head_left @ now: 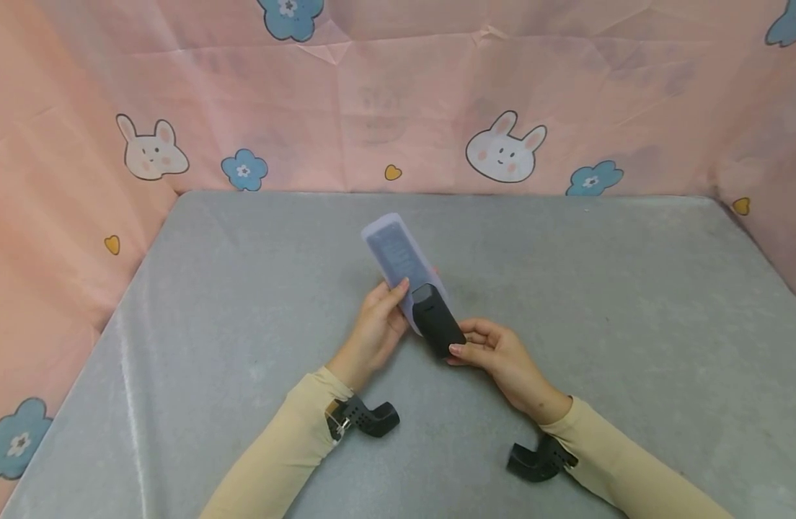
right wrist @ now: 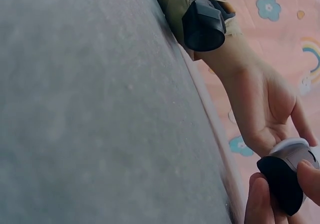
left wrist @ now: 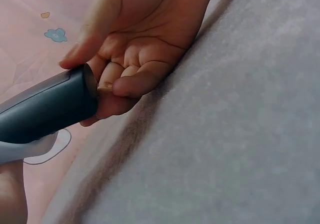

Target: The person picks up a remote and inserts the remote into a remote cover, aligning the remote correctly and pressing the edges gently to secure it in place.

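Note:
A translucent bluish sleeve (head_left: 393, 249) is tilted above the grey table. My left hand (head_left: 375, 328) grips its lower part, with the thumb on the near edge. A slim black remote control (head_left: 438, 321) overlaps the sleeve's lower end and sticks out toward me. Whether it sits inside the sleeve or on top of it, I cannot tell. My right hand (head_left: 498, 360) pinches the remote's free end between thumb and fingers. In the left wrist view the dark remote (left wrist: 50, 107) reaches the right hand's fingertips (left wrist: 132, 84). The right wrist view shows the remote's rounded black end (right wrist: 282, 184).
The grey cloth-covered table (head_left: 599, 303) lies beneath both hands. A pink curtain (head_left: 424, 86) with rabbits and flowers rises behind it and along both sides. Black wrist cameras sit on the left sleeve cuff (head_left: 320, 396) and the right one.

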A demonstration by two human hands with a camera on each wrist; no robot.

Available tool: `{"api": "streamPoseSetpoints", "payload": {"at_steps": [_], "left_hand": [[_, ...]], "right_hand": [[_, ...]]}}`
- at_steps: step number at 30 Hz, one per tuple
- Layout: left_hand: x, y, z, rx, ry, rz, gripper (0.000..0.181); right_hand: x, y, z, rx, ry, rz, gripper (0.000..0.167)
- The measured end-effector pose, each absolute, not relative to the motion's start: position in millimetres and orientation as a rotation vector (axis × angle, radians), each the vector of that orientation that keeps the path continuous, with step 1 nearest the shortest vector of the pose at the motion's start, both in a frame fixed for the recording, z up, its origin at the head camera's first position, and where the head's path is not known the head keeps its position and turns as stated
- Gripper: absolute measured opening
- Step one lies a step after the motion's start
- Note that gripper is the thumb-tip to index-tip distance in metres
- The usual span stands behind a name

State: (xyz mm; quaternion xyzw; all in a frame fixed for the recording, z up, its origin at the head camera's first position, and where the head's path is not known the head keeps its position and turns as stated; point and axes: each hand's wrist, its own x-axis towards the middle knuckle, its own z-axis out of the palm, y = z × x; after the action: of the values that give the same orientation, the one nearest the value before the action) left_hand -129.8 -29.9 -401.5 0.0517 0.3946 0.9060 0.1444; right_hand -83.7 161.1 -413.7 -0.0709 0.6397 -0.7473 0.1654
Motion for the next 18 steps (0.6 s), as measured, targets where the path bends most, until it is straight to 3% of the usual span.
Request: {"api": "streamPoseSetpoints", "payload": {"at_steps": [18], "left_hand": [[-128.6,-27.2,-402.6,0.115,1.203,2.586,0.04]], "right_hand": [[-83.7,160.7,-415.0,-0.199,1.825,-2.144,0.028]]}}
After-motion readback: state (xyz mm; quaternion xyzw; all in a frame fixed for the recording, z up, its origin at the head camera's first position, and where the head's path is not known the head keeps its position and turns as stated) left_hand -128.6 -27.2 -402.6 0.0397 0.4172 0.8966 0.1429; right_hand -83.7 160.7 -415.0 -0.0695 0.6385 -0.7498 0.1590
